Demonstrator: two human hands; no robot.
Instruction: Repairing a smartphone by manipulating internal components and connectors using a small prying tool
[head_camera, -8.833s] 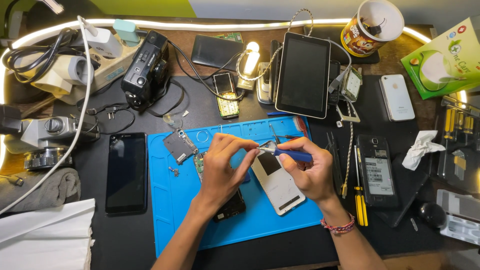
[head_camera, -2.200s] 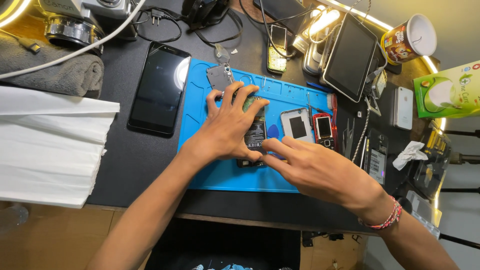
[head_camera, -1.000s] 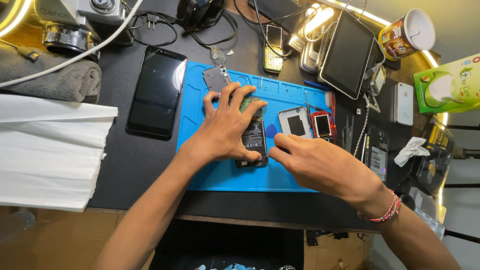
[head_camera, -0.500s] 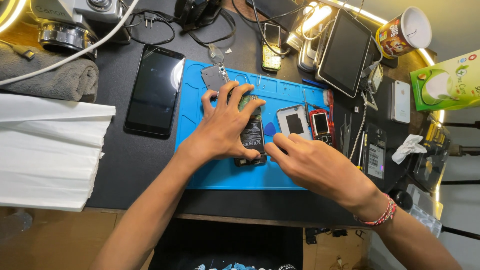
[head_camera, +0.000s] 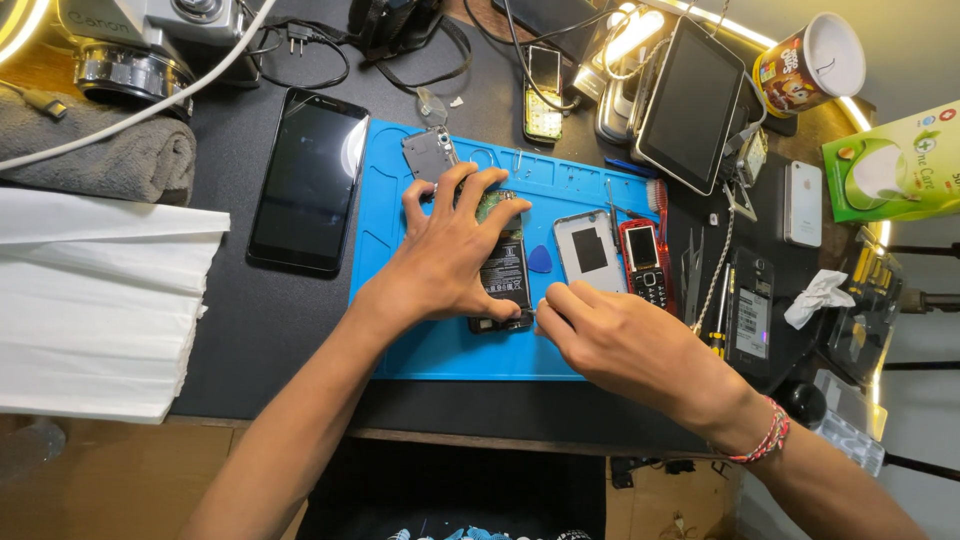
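The likeliest slip here is at the lower edge of the opened phone (head_camera: 503, 272): the right hand (head_camera: 620, 345) is working something thin against that edge, and a push at the wrong angle could skid it across the exposed battery, or jolt the phone out from under the holding hand. That risk would grow if the left hand (head_camera: 450, 255) eased its pressure, since the phone lies loose on the blue mat (head_camera: 420, 345) with nothing else bracing it. A skid to the right could also knock the small blue pick (head_camera: 539, 259) or the grey back cover (head_camera: 588, 250), which lie just beyond the right fingertips.

The left hand lies flat and spread over the phone, its fingers fanned apart across the upper half and the palm pressing down on the left side; it pins the phone down and does not grasp it. The right hand is pinched together, thumb and forefinger closed at the phone's lower right corner. What they pinch is too small to make out; it may be a fine tool or only the fingertips against the casing.

The phone sits directly beneath the left palm, back upward with its battery showing, near the middle of the mat. A small red phone (head_camera: 645, 262) lies past the grey cover, further to the right of the pinching fingers.
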